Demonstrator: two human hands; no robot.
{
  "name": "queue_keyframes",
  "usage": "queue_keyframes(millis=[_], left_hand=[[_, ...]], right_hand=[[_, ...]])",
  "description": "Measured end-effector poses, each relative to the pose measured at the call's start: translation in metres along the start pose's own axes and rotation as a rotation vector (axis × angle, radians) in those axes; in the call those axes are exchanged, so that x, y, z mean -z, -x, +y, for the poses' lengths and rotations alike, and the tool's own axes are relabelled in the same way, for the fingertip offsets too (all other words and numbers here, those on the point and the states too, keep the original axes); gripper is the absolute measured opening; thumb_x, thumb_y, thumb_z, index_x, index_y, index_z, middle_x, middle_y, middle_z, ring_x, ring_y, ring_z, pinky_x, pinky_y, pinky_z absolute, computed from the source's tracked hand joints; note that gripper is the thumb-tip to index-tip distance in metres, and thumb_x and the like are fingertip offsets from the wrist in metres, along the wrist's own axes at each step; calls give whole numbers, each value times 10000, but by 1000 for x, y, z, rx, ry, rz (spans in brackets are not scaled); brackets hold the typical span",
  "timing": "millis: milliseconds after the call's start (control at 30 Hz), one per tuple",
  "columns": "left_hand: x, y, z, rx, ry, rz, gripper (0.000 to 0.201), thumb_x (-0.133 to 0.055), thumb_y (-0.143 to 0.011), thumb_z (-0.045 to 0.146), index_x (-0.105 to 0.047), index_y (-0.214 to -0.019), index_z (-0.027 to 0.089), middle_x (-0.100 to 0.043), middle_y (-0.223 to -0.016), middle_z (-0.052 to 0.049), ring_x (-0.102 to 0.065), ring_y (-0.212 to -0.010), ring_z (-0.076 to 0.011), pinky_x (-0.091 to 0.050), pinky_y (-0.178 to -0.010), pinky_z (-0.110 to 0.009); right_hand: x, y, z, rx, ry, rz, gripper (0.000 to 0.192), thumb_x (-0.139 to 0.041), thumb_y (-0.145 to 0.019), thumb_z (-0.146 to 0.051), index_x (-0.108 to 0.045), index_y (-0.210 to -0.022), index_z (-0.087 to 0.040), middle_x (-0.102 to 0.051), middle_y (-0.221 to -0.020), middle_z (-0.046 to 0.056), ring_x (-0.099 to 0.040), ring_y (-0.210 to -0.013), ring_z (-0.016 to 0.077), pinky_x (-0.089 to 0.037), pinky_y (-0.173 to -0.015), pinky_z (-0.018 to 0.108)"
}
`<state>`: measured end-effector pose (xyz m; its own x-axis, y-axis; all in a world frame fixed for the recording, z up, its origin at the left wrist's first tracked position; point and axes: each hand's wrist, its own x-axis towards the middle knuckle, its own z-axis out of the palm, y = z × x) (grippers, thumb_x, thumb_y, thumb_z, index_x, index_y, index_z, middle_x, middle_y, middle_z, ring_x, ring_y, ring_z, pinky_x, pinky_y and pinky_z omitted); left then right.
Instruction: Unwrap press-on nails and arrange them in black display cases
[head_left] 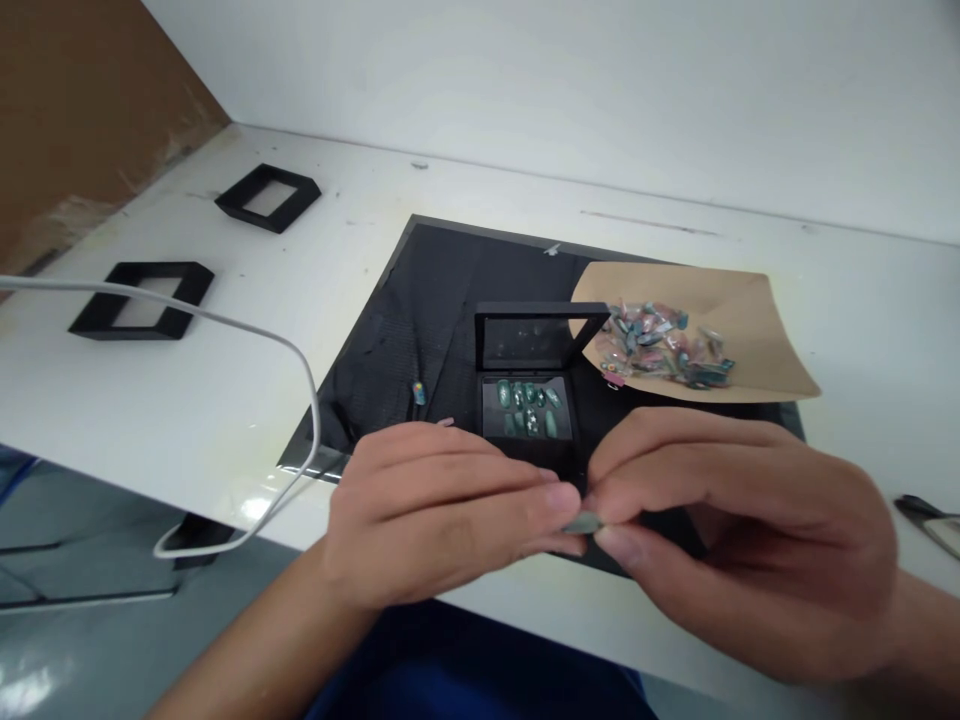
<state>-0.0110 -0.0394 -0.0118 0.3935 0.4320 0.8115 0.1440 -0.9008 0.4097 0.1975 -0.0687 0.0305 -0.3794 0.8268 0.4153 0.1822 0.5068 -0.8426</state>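
Between my two hands, near the table's front edge, is a small pale green press-on nail. My left hand pinches one end of it between thumb and fingers. On its other end, the thumb and fingertips of my right hand are closed. Just beyond the hands stands a black display case with its clear-windowed lid raised. Several green press-on nails lie in rows inside it, some patterned or glittery. The near part of the case is partly hidden by my fingers.
A brown paper sheet holds a pile of small wrapped nails on the black mat. Two black frames lie at left. A white cable hangs across the left side. A dark object lies at far right.
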Motion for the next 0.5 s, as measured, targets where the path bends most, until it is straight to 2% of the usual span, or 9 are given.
queue_keyframes(millis=[133, 333, 400, 500], left_hand=[[9, -8, 4, 19, -28, -103, 206, -840, -818, 247, -727, -942, 127, -814, -884, -35, -774, -725, -132, -662, -584, -231], [18, -12, 13, 41, -59, -151, 148, -781, -884, 283, -710, -954, 174, -814, -901, -1, -787, -749, -149, -674, -594, -258], [15, -8, 12, 63, -71, -133, 140, -760, -903, 301, -710, -973, 190, -814, -907, 9, -786, -751, -147, -679, -593, -261], [7, -4, 8, 48, -61, -27, 156, -763, -900, 302, -712, -989, 184, -813, -878, 6, -771, -691, -133, -665, -552, -241]], right_hand=[[2, 1, -2, -39, -44, -22, 150, -672, -799, -27, -713, -851, -162, -705, -736, 36, -650, -600, 113, -557, -509, 209], [1, -2, -5, -90, -105, 10, 170, -687, -785, -32, -727, -854, -183, -716, -732, 30, -651, -608, 120, -545, -508, 216], [0, -1, -5, -84, -100, 8, 185, -681, -777, -23, -730, -856, -183, -715, -724, 33, -647, -600, 121, -545, -503, 217], [0, 1, -4, -94, -110, 11, 192, -682, -758, -25, -724, -837, -195, -696, -695, 24, -629, -578, 121, -532, -486, 224]])
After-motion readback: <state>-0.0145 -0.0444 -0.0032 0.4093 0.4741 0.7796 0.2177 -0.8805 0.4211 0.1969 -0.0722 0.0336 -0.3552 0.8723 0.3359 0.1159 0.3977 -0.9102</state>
